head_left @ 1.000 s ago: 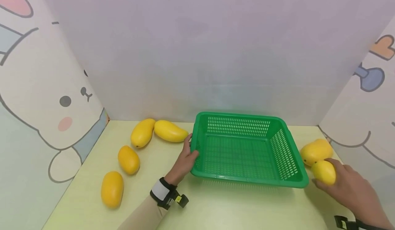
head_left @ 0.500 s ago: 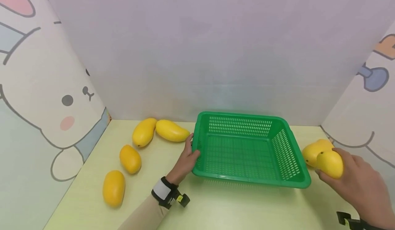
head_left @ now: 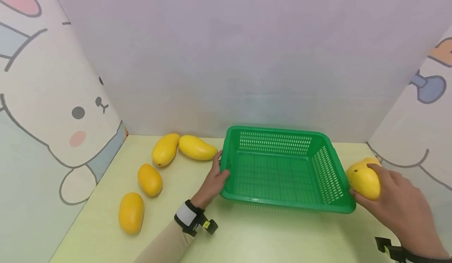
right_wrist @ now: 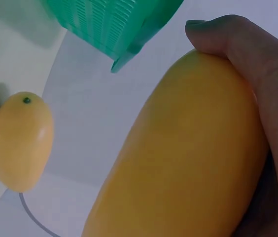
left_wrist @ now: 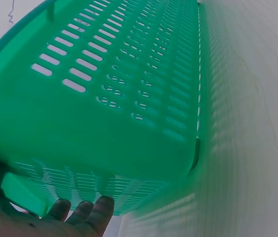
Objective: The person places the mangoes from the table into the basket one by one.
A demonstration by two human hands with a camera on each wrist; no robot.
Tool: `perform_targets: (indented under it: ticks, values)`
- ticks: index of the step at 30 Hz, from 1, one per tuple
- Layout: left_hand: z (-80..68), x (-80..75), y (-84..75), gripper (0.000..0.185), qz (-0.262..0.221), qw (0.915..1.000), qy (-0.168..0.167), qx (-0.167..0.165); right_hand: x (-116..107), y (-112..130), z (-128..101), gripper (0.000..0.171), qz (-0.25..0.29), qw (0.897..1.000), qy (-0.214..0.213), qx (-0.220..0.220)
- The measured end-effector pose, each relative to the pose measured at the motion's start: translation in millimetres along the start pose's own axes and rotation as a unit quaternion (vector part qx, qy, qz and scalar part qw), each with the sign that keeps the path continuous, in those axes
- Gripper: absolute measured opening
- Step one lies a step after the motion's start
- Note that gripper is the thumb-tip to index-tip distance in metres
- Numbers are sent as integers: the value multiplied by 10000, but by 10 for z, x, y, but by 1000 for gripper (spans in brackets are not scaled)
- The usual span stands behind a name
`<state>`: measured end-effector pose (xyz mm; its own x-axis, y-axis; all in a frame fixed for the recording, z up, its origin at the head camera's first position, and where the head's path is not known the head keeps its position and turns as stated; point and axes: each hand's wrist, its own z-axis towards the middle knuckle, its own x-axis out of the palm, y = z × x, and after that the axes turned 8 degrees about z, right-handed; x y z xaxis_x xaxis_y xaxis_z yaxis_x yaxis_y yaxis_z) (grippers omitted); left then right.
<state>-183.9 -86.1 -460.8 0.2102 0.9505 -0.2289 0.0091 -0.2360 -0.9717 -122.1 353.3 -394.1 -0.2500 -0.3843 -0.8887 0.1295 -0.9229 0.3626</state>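
Note:
My left hand grips the left rim of a green plastic basket, thumb over the edge and fingers against the outer wall. In the left wrist view, fingertips press on the slotted side of the basket. My right hand holds a yellow mango beside the basket's right front corner. That mango fills much of the right wrist view, with the thumb across its upper end. Behind it, a second mango lies on the table, partly hidden in the head view.
Left of the basket, several mangoes lie on the pale table: one mango by the basket's back left corner, others curving toward the front. A plain wall rises behind, with cartoon-printed panels at both sides.
My right hand first lifts the mango slightly to the right, then brings it back left, closer to the basket and over the second mango. The left hand keeps its hold on the rim.

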Motion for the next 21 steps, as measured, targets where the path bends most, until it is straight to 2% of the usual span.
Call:
perform_targets:
  ticks: [7, 21]
  values:
    - [6, 3, 13, 70, -6, 10000, -17, 47, 24, 85, 38, 82, 81, 9987, -220, -459]
    - [1, 7, -20, 71, -47, 10000, -40, 31, 64, 219, 98, 83, 51, 9964, -364, -766]
